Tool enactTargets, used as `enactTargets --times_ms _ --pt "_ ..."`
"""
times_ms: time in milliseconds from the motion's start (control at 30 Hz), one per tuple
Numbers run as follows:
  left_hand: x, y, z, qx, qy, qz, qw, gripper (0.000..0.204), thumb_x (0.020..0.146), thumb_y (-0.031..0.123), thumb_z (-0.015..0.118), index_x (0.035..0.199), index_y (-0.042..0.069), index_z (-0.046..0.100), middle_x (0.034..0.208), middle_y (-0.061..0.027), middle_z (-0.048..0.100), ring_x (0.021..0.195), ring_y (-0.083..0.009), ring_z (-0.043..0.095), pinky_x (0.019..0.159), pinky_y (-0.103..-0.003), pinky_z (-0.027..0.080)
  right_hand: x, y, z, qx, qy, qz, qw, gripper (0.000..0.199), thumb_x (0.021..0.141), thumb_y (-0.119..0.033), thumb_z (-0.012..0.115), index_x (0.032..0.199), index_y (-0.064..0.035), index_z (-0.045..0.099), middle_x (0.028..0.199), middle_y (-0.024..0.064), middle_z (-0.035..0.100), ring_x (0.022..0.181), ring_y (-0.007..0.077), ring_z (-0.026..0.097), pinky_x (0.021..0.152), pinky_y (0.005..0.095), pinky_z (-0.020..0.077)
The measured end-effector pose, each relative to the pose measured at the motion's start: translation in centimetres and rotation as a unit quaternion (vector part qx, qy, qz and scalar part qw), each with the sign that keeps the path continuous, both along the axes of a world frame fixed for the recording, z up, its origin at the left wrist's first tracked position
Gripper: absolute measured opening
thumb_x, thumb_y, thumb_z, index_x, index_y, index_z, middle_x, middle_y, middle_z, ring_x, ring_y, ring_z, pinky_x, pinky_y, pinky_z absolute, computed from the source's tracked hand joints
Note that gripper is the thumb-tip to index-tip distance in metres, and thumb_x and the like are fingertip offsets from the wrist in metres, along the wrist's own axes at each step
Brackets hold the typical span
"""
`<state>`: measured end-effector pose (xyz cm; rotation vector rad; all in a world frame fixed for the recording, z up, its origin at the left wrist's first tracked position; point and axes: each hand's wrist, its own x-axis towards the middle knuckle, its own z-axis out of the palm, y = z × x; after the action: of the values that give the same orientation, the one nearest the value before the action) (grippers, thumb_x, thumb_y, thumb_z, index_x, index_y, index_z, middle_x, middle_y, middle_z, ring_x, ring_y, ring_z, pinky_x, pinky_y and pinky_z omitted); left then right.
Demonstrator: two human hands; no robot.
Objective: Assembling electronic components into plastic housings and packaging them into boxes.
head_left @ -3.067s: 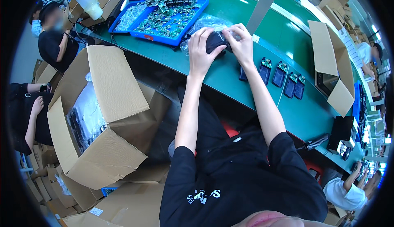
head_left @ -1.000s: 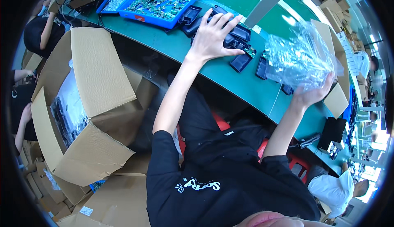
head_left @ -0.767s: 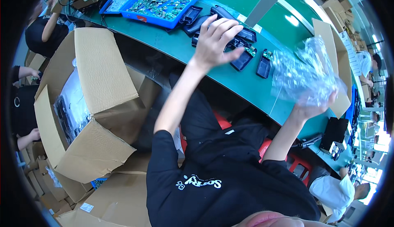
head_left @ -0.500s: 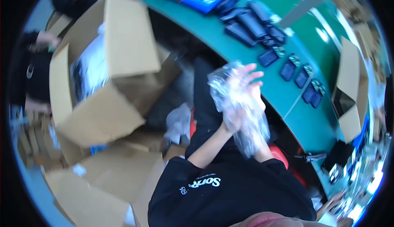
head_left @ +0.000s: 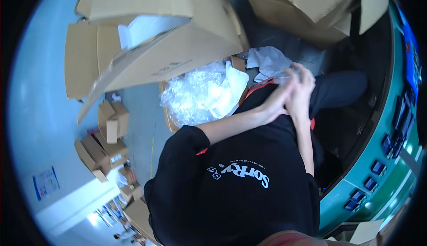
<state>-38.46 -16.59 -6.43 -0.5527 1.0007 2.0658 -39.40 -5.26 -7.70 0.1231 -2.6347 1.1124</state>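
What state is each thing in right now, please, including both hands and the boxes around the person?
Left hand: pressed against the right hand, squeezing clear plastic wrap.
Right hand: closed on the wrap.
Clear plastic wrap: crumpled small, mostly hidden between the hands.
Large cardboard box: open, tilted, white sheet inside.
Plastic pile: crumpled, heaped in a low carton.
Small cartons: closed, scattered on the floor.

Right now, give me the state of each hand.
Left hand: pressed against the right, closed on crumpled clear plastic.
Right hand: closed on the same plastic.
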Motion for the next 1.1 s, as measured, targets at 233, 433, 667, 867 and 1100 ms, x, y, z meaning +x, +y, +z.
enactTargets --times_ms 233,433,667,867,1100 --pt "2.3 -17.0 -8.0 -0.401 0.031 0.098 0.91 0.039 0.1 0.036 0.05 0.122 0.005 0.059 0.094 -0.0068 0.065 0.09 -0.0203 0.065 0.078 -0.036 0.053 1.6 -5.5 0.3 -0.146 -0.163 0.309 0.925 0.059 0.085 -0.016 0.068 0.138 -0.0006 0.047 0.128 0.0187 0.057 0.117 0.0324 0.056 0.106 0.0421 0.0402" --pt "5.4 -34.3 -18.8 -0.745 0.225 -0.381 0.499 0.051 0.099 0.034 0.048 0.138 0.002 0.048 0.152 -0.0215 0.032 0.138 -0.0434 0.032 0.105 -0.047 0.04 3.4 -0.2 -1.9 -0.217 -0.244 0.133 0.936 0.059 0.088 -0.01 0.067 0.142 -0.0004 0.044 0.123 0.0165 0.06 0.108 0.0254 0.062 0.099 0.0349 0.0467" --pt "5.0 -37.4 -35.1 -0.761 0.201 -0.447 0.425 0.039 0.092 0.034 0.054 0.119 0.005 0.059 0.124 -0.0182 0.055 0.115 -0.0389 0.054 0.092 -0.048 0.049 3.4 0.4 -1.6 -0.369 -0.265 0.053 0.889 0.049 0.09 -0.002 0.061 0.138 -0.0014 0.048 0.111 0.0109 0.065 0.097 0.0171 0.065 0.089 0.0276 0.0507" --pt "-1.0 -37.5 -32.6 -0.645 0.288 -0.55 0.446 0.04 0.087 0.041 0.061 0.087 0.003 0.071 0.085 -0.0159 0.072 0.083 -0.0315 0.071 0.073 -0.046 0.055 0.8 1.4 0.0 -0.242 -0.251 0.092 0.933 0.038 0.089 -0.003 0.063 0.127 0.0006 0.057 0.102 0.0129 0.068 0.089 0.0175 0.068 0.083 0.0296 0.0539" --pt "-10.0 -18.8 -4.0 -0.497 0.383 -0.622 0.469 0.048 0.088 0.043 0.066 0.085 -0.004 0.068 0.081 -0.0205 0.07 0.084 -0.0336 0.069 0.076 -0.038 0.054 1.5 1.4 -1.3 -0.288 -0.231 0.006 0.929 0.031 0.09 -0.003 0.062 0.121 0.0018 0.06 0.098 0.0114 0.07 0.088 0.0164 0.069 0.08 0.0289 0.0544"
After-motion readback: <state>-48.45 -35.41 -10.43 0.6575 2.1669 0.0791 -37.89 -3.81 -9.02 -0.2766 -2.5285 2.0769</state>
